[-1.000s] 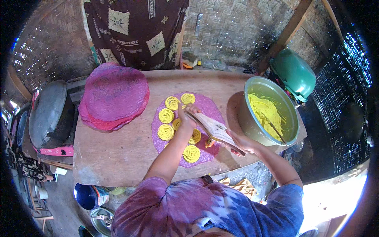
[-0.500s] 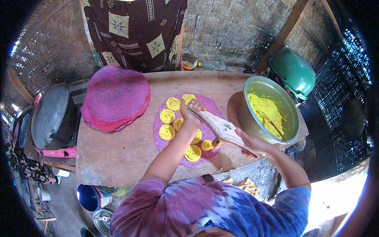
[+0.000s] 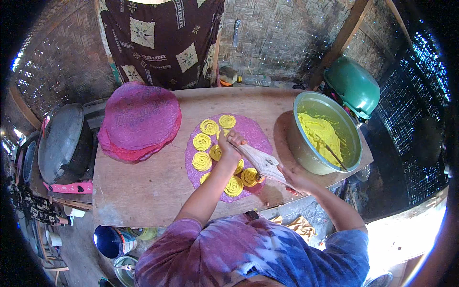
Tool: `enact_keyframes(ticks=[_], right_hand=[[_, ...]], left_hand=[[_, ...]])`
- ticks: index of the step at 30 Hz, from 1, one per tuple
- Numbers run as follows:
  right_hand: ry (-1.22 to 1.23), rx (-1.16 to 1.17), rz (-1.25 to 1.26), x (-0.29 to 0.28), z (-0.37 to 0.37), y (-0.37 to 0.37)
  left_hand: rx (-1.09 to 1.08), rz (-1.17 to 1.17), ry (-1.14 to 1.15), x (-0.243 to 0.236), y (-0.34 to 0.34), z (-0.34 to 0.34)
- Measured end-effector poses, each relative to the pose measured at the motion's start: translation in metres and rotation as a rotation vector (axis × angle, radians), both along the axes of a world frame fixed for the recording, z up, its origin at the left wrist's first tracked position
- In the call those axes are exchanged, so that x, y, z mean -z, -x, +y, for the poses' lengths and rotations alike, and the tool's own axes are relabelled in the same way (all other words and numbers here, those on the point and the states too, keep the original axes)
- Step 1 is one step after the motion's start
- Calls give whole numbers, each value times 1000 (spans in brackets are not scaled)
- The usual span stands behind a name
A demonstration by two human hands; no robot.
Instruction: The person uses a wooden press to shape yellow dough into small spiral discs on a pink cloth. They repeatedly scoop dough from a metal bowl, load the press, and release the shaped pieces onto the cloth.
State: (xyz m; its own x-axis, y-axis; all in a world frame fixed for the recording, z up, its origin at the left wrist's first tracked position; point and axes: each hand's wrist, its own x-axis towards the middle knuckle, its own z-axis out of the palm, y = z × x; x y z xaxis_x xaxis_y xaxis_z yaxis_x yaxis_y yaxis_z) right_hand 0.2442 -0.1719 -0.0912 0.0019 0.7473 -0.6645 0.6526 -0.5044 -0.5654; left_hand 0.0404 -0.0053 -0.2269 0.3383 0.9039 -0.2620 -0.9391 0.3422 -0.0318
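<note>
My left hand [image 3: 230,147] is closed round the upper-left end of a long wooden press [image 3: 262,160], and my right hand [image 3: 298,182] grips its lower-right end. The press is tilted over a round purple sheet [image 3: 254,130], with a small nozzle at its underside, partly hidden, above a yellow spiral [image 3: 249,177]. Several other yellow piped spirals [image 3: 202,161] lie on the sheet; some are partly behind my left forearm.
The wooden table [image 3: 138,191] bears stacked pink sheets [image 3: 138,117] at left and a bucket of yellow paste with a stick [image 3: 316,129] at right. A dark lidded pot [image 3: 62,143] stands left, a green basin [image 3: 351,83] back right. Buckets [image 3: 109,239] sit on the floor.
The yellow piping under the press has grown into a fuller spiral near the sheet's lower right. Both hands keep hold of the press, with small shifts in its position.
</note>
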Motion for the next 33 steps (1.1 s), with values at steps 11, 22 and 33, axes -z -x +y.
enact_keyframes(ticks=[11,22,33], right_hand=[[130,438,1232,105,-10,-3],[7,221,532,157,-19,-16],[-829,-191,175,203,59,4]], left_hand=[[-40,-331,-212,-17,14,-3],[4,-486,-413,-54,45,-3],[40,-452,-537,-78,50,-10]])
